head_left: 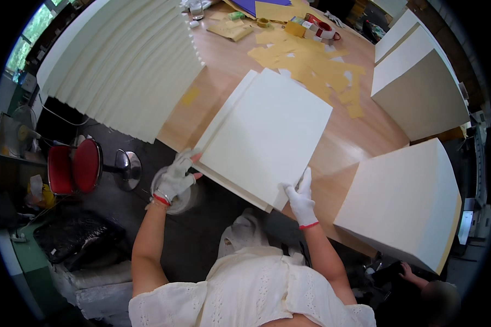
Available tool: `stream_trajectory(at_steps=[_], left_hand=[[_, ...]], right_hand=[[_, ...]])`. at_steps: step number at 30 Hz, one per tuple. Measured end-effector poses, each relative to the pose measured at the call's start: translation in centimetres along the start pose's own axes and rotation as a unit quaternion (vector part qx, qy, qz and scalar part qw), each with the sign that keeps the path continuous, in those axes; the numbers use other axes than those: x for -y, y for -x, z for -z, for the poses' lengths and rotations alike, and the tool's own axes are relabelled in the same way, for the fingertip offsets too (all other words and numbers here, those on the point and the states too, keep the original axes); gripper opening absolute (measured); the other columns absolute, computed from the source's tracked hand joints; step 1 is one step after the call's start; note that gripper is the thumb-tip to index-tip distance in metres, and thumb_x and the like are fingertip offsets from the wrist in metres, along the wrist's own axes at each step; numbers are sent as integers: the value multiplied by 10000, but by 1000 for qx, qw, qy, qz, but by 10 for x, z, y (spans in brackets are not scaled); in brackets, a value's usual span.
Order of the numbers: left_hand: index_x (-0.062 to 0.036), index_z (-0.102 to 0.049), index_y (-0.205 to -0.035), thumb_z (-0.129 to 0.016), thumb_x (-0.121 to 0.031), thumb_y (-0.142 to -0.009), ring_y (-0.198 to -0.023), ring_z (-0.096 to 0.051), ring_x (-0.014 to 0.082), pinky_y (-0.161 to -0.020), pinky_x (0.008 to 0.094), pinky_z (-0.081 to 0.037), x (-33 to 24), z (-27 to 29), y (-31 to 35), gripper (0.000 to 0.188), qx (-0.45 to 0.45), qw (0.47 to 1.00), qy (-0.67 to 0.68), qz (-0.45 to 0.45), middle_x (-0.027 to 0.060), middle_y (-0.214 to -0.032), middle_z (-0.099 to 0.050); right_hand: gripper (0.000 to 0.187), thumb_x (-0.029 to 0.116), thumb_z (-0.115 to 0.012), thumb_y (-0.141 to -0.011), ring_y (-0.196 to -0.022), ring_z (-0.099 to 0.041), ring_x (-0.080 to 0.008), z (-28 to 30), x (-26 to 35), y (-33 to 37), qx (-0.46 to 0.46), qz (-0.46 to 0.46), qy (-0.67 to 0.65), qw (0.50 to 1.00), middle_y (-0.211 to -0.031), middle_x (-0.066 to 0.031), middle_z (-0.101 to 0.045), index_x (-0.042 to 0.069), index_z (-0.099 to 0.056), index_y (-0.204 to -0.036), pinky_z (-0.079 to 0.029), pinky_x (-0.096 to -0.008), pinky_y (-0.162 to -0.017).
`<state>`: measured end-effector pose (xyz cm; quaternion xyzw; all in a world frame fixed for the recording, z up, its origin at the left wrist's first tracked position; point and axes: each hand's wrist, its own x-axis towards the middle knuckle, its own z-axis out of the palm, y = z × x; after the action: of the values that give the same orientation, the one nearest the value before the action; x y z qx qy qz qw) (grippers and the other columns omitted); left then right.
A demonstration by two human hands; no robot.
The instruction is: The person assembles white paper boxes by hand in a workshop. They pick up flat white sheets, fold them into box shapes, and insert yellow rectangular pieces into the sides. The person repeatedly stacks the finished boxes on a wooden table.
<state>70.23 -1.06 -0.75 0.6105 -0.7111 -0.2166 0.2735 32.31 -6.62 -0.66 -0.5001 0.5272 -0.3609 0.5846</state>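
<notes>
Two flat white rectangular boards, one lying slightly offset over the other, are between my hands; the upper white board (264,133) covers most of the lower white board (223,122). My left hand (174,177), in a white glove with bare fingertips, grips the boards' near left corner between fingers and thumb. At the near right corner, my right hand (301,201) wears a white glove with a red cuff. Its thumb and fingers are closed round the board's edge. The boards rest partly on the wooden table (333,139), their near edge reaching past it.
A tall row of stacked white panels (125,65) stands at the left. White box-like pieces (398,196) line the right side. Yellow paper scraps (305,60) and tape rolls (324,31) lie farther back. A red stool (87,166) and a bucket (186,200) are at lower left; another person's hand (409,271) shows at lower right.
</notes>
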Motion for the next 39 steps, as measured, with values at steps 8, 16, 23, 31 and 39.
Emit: stream_trajectory(at_steps=[8, 16, 23, 31, 39], left_hand=[[-61, -651, -1199, -756, -61, -694, -1363, -391, 342, -1138, 420, -281, 21, -14, 1, 515, -31, 998, 55, 16, 127, -1256, -624], [-37, -715, -1035, -665, 55, -736, -1109, -622, 275, -911, 378, -520, 39, -20, 12, 317, -143, 987, 23, -66, 143, -1074, -694], [65, -649, -1040, -539, 113, -786, -815, -686, 182, -736, 281, -566, 48, -7, -1, 281, 0, 937, 339, 89, 103, -958, -672], [47, -660, -1049, -535, 120, -784, -873, -678, 185, -773, 283, -563, 47, -6, 0, 302, -14, 947, 317, 52, 107, -1034, -670], [29, -675, -1042, -567, 96, -783, -878, -682, 175, -757, 286, -562, 48, -7, 4, 288, -19, 970, 234, 60, 120, -1069, -677]], right_hand=[[910, 404, -824, -690, -1103, -561, -431, -38, 30, 55, 64, 16, 502, 862, -1358, -198, -379, 192, -323, -1419, -502, -488, -882], [814, 351, -793, -748, -945, -603, -442, -43, 10, 60, 50, 84, 557, 824, -1190, -216, -441, 178, -338, -1400, -528, -510, -767], [819, 307, -812, -731, -986, -569, -410, -44, 5, 63, 34, 118, 538, 834, -1145, -203, -469, 152, -364, -1400, -501, -480, -821], [803, 278, -817, -726, -1016, -557, -401, -38, -3, 57, 35, 138, 490, 860, -1187, -205, -462, 130, -389, -1389, -484, -469, -874], [780, 365, -784, -737, -970, -600, -415, -41, 7, 61, 44, 112, 501, 857, -1167, -199, -474, 209, -389, -1391, -510, -489, -825]])
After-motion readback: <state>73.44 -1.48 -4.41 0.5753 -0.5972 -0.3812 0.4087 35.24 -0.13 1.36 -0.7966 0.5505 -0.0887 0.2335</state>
